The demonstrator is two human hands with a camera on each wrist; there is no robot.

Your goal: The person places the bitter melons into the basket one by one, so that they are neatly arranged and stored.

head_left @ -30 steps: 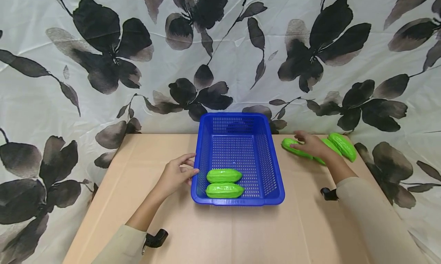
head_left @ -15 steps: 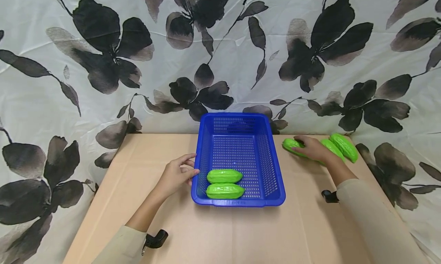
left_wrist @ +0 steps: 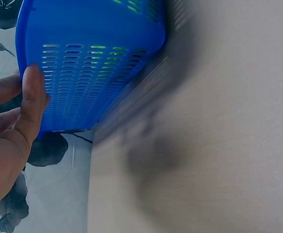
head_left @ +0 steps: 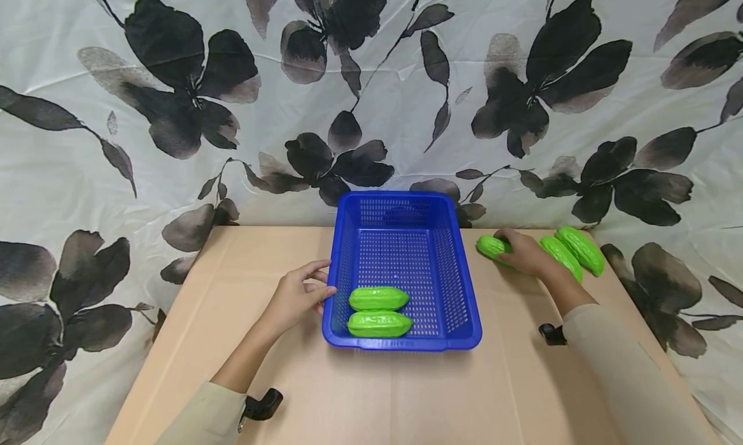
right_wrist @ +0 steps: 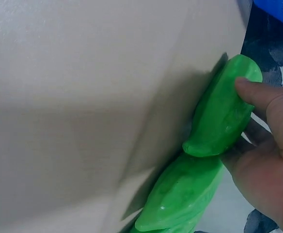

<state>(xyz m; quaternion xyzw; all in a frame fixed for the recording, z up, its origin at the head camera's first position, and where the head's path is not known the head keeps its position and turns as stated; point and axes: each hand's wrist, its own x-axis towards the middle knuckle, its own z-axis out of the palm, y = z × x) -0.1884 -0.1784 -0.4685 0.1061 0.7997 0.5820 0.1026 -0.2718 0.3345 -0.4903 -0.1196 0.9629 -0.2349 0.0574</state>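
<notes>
My left hand (head_left: 296, 296) holds the left rim of the blue basket (head_left: 401, 347), thumb and fingers against the rim in the left wrist view. Inside the basket's near part lie two green ridged vegetables (head_left: 378, 298), side by side. My right hand (head_left: 525, 253) grips another green vegetable (head_left: 491, 245) at the table's back right; in the right wrist view, the thumb lies on that vegetable (right_wrist: 221, 109) and the other fingers are mostly hidden behind it. Close beside this hand, two more green vegetables (head_left: 580, 250) lie next to each other.
The light wood-look table (head_left: 371, 393) extends in front of the basket and to both sides. Behind it hangs a white cloth (head_left: 406, 109) with dark flower prints. Each wrist carries a small black device (head_left: 262, 404).
My right hand has closed its fingers round the leftmost vegetable of the right-hand group and shifted slightly. The left hand and the basket have stayed in place.
</notes>
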